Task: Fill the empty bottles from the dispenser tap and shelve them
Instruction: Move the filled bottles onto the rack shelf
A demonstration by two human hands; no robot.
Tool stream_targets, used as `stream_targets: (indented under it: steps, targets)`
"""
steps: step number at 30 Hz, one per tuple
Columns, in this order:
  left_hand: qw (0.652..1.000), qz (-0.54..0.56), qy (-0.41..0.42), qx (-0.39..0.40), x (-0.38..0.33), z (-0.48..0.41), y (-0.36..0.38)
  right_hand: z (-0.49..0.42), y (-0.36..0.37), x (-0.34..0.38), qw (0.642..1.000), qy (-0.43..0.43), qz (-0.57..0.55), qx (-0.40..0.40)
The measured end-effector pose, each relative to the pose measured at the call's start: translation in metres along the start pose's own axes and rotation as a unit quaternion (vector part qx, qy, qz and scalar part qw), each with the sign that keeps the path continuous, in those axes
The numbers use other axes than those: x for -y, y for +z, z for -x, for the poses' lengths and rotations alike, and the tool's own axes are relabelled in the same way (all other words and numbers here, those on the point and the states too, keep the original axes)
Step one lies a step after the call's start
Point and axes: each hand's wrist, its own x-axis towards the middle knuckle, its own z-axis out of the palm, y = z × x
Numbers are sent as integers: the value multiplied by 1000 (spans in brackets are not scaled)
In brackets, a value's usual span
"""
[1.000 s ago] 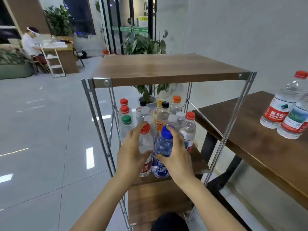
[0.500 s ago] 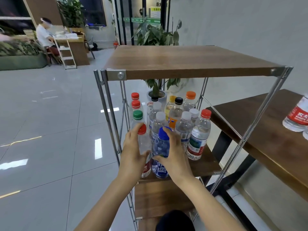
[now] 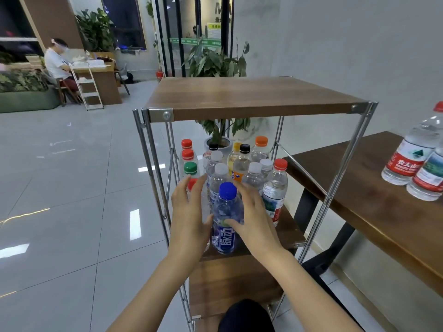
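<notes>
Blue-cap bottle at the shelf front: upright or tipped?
Upright: the blue-cap bottle stands on its base on the shelf, cap on top.

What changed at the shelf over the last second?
Both hands let go. The left hand straightened its fingers off the red-capped clear plastic bottle. The right hand opened beside the blue-capped blue plastic bottle, thumb still touching it. Both bottles stayed standing on the wooden middle shelf, as did the others.
</notes>
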Motion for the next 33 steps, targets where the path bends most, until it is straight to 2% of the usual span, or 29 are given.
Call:
stream_targets:
  steps: [7, 17, 27, 33]
  targets:
    - [992, 29, 117, 35, -60, 17, 12, 33, -56, 0, 993, -11, 92, -75]
    - [953, 110, 250, 130, -183, 21, 81, 90, -193, -53, 954, 110, 225, -162]
    - [927, 142, 305, 164, -321, -77, 184, 50, -314, -129, 897, 233, 262, -271]
    - [925, 48, 317, 205, -363, -142, 257, 10, -344, -172, 882, 258, 275, -281]
